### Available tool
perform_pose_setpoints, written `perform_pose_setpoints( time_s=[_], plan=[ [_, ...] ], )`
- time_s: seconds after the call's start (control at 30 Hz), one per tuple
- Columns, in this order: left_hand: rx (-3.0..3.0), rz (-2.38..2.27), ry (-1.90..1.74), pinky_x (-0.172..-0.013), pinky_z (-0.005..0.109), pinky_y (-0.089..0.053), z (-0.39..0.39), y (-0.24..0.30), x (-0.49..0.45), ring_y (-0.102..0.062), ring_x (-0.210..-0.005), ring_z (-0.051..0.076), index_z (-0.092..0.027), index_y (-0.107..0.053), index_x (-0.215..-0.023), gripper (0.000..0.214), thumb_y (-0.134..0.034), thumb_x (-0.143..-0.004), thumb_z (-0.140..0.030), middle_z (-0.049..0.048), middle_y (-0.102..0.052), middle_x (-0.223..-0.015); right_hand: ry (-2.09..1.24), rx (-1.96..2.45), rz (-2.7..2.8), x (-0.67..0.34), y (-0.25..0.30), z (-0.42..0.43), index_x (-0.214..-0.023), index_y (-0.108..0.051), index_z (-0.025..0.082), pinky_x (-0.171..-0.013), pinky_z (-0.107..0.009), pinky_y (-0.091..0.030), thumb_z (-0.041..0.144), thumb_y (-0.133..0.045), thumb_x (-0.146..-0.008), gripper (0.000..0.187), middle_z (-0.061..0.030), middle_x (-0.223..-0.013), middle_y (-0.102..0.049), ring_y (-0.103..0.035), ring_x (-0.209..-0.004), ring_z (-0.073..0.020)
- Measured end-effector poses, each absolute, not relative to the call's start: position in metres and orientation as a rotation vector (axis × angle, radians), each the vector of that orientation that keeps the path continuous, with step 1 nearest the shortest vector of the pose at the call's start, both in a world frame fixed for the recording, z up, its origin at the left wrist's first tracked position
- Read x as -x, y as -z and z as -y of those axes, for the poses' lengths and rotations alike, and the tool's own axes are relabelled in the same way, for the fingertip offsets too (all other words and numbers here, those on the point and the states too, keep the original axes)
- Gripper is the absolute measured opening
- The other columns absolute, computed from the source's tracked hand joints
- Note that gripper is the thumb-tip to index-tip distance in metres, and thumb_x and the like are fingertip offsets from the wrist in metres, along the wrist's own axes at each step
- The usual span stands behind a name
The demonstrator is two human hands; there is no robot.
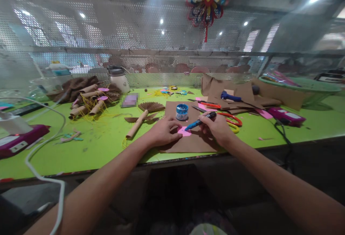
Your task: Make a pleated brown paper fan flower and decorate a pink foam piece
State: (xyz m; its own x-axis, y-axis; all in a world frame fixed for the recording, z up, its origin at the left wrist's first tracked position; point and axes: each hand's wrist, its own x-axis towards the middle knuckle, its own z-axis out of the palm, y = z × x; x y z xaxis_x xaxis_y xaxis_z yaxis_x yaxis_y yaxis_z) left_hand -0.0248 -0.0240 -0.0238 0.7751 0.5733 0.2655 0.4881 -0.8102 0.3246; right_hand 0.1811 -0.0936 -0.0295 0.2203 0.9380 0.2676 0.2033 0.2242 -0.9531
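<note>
A small pink paper piece [185, 132] lies on a brown paper sheet [192, 146] near the table's front edge. My left hand [164, 131] keeps its left side in place, fingers bent and thumb and fingertips at the paper. In my right hand [217, 127] is a blue marker [196, 123] with a black rear end, slanting down so its tip meets the pink paper. Just behind the paper stands a small jar [182, 112] with blue contents. To the left of my left hand lies a brown paper roll [137, 124] topped with a pleated fan [151, 107].
Scissors with red and yellow handles [234, 120], a red-handled cutter [210, 104] and a blue glue gun [230, 96] lie right. Several paper rolls [80, 111] are piled left. A white cable [40, 148] crosses the left side; purple power strips [287, 116] sit at both ends.
</note>
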Motion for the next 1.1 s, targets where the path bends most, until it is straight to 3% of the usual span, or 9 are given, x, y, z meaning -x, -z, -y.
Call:
perform_pose_setpoints(
  time_s=[1.1],
  plan=[
    [-2.712, -0.839, -0.523, -0.09, 0.035, -0.04, 0.0272, 0.0208, 0.0241, -0.051, -0.101, 0.023, -0.024, -0.063, -0.107, 0.036, -0.058, -0.077, -0.044, 0.0068, -0.056, -0.107, -0.747, 1.219, 1.167, -0.1824, 0.0287, 0.0943, -0.067, -0.055, 0.018, -0.04, -0.022, -0.035, 0.035, -0.059, -0.073, 0.019, 0.0019, -0.048, -0.056, -0.047, -0.039, -0.0102]
  ],
)
